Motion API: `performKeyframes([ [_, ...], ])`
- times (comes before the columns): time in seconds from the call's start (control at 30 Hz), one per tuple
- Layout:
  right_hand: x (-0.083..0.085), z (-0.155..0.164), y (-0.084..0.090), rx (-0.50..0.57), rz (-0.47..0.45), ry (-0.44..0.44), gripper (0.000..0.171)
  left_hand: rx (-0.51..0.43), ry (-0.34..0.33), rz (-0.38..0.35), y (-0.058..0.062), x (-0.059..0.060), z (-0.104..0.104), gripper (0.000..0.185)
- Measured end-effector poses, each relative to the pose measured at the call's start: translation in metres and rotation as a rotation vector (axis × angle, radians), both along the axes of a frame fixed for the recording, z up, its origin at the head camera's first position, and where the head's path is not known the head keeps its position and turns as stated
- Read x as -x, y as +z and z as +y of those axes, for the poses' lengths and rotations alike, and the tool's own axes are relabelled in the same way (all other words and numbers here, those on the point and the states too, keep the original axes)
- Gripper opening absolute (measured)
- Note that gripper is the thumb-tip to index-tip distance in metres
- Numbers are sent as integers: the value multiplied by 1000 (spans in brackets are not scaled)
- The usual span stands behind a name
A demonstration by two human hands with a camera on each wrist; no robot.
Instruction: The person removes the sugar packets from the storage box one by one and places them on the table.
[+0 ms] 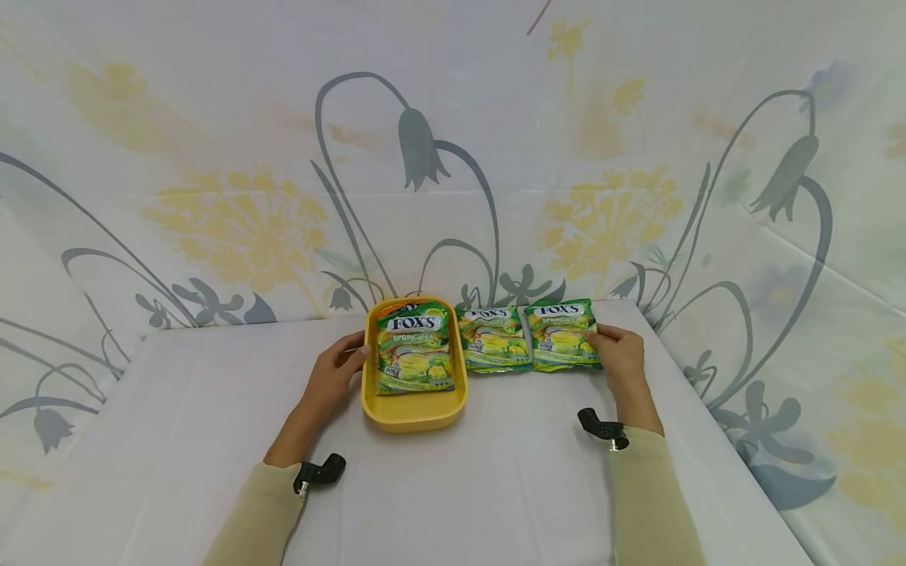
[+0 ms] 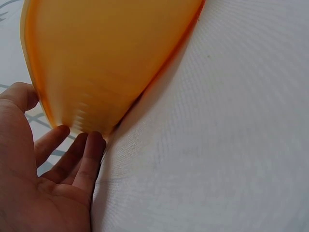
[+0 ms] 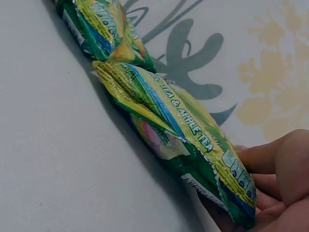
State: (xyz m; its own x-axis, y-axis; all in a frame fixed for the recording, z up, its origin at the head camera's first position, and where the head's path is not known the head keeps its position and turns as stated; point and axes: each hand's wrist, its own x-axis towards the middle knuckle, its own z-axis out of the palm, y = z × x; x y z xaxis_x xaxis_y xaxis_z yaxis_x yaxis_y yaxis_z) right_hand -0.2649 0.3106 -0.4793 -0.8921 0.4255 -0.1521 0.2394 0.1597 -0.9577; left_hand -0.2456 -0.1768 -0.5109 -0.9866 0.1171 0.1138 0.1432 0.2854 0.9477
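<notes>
My left hand (image 1: 338,367) is at the left side of a yellow plastic tray (image 1: 414,420). In the left wrist view its fingertips press the tray's outer wall (image 2: 111,53) and the thumb is at the rim. A green Fox's Spring Tea candy packet (image 1: 416,350) lies in the tray, label up. To the tray's right, two matching packets lie in a row. My right hand (image 1: 621,354) pinches the right edge of the far-right packet (image 1: 562,334), thumb on top and fingers beneath. The middle packet (image 1: 493,339) sits between that one and the tray.
A white cloth covers the table (image 1: 495,472). Behind it hangs a white sheet (image 1: 481,212) printed with grey and yellow flowers, close to the back of the tray and packets. Black straps with small devices (image 1: 320,472) are on both wrists.
</notes>
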Motion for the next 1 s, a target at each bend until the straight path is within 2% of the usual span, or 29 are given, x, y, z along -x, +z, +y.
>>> performKeyframes([
  [0.1,1,-2,-2,-61,15,-14,47,5,-2,0,1,-1,0,53],
  [0.23,0,-5,-4,-243,48,-9,45,-3,-9,-7,6,-4,1,53],
  [0.33,0,-7,-6,-410,91,17,44,-4,-8,-10,5,-4,0,53],
  [0.47,0,-9,-4,-545,104,66,50,5,-4,-5,1,-1,-1,53],
  [0.73,-1,-14,10,-673,54,172,58,3,-4,-12,1,0,0,55],
  [1.0,-5,-30,27,-694,155,168,50,6,-1,-30,1,1,0,56],
])
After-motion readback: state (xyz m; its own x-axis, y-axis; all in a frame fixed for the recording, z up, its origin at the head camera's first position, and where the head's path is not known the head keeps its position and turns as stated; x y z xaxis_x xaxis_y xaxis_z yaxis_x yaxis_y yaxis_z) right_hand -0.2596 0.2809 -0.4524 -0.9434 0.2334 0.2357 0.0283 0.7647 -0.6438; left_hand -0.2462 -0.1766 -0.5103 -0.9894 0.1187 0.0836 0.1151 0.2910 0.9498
